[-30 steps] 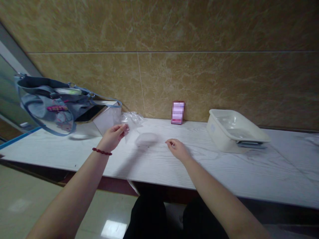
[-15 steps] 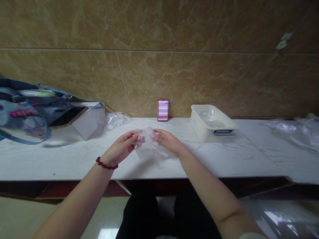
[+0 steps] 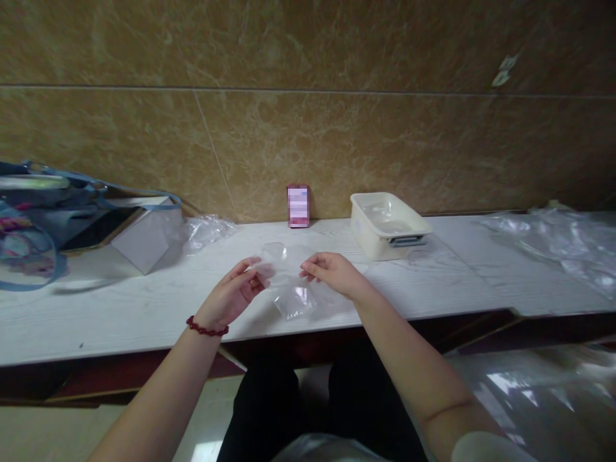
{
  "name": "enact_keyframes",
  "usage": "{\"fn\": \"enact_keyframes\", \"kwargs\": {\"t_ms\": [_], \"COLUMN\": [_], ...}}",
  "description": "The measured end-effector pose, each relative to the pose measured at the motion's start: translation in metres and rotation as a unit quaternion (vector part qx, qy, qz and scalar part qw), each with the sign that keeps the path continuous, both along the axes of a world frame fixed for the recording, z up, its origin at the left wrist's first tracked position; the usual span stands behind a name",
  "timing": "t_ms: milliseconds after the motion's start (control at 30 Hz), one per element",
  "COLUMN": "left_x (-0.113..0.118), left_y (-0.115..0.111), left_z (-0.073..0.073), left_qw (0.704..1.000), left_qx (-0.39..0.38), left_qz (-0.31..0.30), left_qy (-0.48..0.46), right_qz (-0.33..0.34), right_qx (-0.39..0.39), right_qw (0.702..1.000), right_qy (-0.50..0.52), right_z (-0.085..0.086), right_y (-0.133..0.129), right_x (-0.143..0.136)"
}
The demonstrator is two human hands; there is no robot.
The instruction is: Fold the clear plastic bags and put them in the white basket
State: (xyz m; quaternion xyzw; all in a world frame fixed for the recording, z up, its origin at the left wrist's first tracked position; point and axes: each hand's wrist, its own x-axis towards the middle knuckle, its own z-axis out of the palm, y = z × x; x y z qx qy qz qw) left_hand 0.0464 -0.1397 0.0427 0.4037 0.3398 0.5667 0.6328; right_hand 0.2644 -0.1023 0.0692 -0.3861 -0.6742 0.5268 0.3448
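A clear plastic bag [image 3: 291, 289] is stretched between my two hands, above the white table [image 3: 158, 314]. My left hand [image 3: 235, 292], with a dark red bead bracelet [image 3: 206, 328] at its wrist, pinches the bag's left side. On the other side my right hand [image 3: 332, 273] has thumb and fingertips closed on the bag. The lower part of the bag hangs toward the table's front edge.
A phone [image 3: 298, 206] leans on the tiled wall. Right of it stands a cream tub [image 3: 380, 247] holding clear plastic. Crumpled plastic [image 3: 206, 231], a white box [image 3: 144, 240] and a blue bag [image 3: 72, 218] are at left. More plastic [image 3: 572, 240] lies at right.
The camera view has turned slightly to the right. The bag, bunched between my hands before, is now spread flatter, and my hands are a little farther apart.
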Motion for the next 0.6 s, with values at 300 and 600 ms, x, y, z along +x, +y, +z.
{"fn": "enact_keyframes", "kwargs": {"t_ms": [300,600], "left_x": [0.016,0.043], "left_y": [0.003,0.007], "left_z": [0.009,0.051], "left_qw": [0.996,0.873], "left_qx": [-0.002,0.181], "left_qz": [0.032,0.035], "left_qy": [0.084,0.452], "right_qz": [-0.06,0.015], "right_qx": [0.239,0.272], "right_qw": [0.961,0.943], "right_qy": [-0.127,-0.19], "right_z": [0.012,0.049], "right_y": [-0.002,0.009], "right_x": [0.012,0.006]}}
